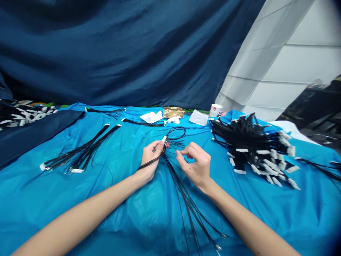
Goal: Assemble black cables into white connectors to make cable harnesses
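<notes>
My left hand (151, 158) is closed around a bundle of thin black wires (183, 192) near a white connector (164, 139), which sticks up by the thumb. Some wires loop above the connector; others hang down toward me, their loose ends bearing small metal tips. One strand group passes behind my left wrist. To the right, my right hand (195, 163) has its thumb and index finger pinched together close to the fine wire ends. A thin wire seems to run to those fingertips, though its end is too small to make out clearly.
Black cables with white connectors (247, 142) are heaped at right; another pile (26, 115) lies far left. Wire bundles (82, 153) rest on the blue sheet (128, 213). Behind are a gold packet (173, 112), white papers (198, 117), a paper cup (215, 110) and a dark curtain (119, 53).
</notes>
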`<action>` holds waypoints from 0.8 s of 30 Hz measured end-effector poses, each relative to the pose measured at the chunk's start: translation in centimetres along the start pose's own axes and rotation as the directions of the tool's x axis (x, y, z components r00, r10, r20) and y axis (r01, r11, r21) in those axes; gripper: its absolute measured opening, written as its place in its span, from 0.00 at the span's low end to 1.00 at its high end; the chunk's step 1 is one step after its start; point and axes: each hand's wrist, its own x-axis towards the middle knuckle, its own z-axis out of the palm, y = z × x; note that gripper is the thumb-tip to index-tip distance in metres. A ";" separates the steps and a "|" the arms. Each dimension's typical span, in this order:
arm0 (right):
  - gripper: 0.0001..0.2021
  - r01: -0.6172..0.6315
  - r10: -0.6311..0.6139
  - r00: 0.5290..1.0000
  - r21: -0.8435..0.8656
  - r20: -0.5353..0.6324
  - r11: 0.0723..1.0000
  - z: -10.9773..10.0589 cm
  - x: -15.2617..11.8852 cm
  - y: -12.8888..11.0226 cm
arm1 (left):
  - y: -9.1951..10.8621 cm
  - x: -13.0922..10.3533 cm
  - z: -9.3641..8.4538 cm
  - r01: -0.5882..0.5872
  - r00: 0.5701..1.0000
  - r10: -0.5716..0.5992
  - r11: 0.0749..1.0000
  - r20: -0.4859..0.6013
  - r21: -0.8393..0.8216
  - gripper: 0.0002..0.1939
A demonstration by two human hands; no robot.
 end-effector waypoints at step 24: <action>0.09 0.010 -0.010 1.000 0.017 0.001 1.000 0.0 0.1 -0.1 | 0.2 0.0 -0.2 -0.026 0.999 0.024 0.998 0.021 0.066 0.13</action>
